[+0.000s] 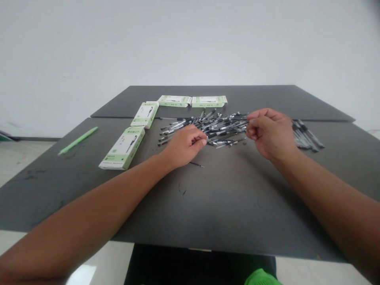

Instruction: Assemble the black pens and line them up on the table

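A loose pile of clear pens with black caps and grips [221,126] lies in the middle of the dark table. My left hand [187,146] is at the pile's near left side, thumb and fingers pinched together; a tiny bright tip shows at the fingertips, too small to name. Over the pile's right end is my right hand [270,132], fingers curled and closed in a pinch. What it holds, if anything, is hidden. Beyond that hand, several pens [307,135] lie side by side. A thin dark refill-like stick [196,164] rests below my left hand.
Two green-and-white pen boxes [121,148] [145,114] lie end to end at the left. Two more such boxes [175,100] [209,101] lie at the back. A light green stick [78,140] lies far left. A seam crosses the dark table [225,206].
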`<state>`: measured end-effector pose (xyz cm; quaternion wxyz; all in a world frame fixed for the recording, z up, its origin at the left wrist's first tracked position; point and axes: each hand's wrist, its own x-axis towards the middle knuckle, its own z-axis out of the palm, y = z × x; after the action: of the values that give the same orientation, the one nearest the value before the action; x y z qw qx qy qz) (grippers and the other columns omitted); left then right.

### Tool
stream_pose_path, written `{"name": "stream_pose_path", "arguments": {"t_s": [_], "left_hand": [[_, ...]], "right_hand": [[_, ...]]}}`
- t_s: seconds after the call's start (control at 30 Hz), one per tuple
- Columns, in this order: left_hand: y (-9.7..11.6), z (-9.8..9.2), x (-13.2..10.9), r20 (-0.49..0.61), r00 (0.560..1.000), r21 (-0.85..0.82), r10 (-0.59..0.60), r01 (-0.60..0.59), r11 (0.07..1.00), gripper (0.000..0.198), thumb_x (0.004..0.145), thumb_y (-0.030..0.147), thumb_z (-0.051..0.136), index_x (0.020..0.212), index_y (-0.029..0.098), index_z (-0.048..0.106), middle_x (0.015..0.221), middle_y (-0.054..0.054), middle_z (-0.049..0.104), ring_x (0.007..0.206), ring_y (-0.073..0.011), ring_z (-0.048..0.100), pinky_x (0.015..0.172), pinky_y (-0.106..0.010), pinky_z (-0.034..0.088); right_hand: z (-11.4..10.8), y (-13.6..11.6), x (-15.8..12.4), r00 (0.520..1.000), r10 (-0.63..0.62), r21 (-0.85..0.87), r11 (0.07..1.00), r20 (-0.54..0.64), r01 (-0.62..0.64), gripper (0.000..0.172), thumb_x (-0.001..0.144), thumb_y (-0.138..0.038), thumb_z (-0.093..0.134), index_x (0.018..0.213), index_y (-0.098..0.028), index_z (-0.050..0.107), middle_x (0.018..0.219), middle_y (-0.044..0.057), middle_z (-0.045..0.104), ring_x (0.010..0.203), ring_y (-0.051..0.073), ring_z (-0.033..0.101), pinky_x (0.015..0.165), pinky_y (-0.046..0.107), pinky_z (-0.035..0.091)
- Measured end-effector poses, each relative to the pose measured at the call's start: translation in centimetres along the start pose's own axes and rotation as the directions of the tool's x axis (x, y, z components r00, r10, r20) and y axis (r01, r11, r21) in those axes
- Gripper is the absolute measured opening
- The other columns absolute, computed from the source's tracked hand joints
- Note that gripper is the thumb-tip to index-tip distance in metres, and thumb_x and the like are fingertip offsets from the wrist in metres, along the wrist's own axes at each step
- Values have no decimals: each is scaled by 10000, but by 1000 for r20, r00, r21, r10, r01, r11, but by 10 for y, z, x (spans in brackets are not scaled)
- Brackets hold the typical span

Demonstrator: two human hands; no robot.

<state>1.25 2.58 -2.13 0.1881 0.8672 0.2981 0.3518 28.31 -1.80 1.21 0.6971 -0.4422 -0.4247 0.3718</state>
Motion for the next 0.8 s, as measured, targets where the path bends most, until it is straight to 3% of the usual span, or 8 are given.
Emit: {"name": "stream_pose_path", "arguments": {"t_s": [0.8], "left_hand": [[-2, 0, 1, 67, 998, 49, 12, -16, 999, 147, 1025, 231, 641, 1018, 193, 783, 931, -40, 708, 913, -197, 664, 840, -354, 479]], "right_hand": [[2, -1, -6, 993, 32, -55, 998, 110, -26, 165, 722, -166, 767, 874, -229, 759, 605, -19, 600, 516, 134, 518, 445, 271, 357]]}}
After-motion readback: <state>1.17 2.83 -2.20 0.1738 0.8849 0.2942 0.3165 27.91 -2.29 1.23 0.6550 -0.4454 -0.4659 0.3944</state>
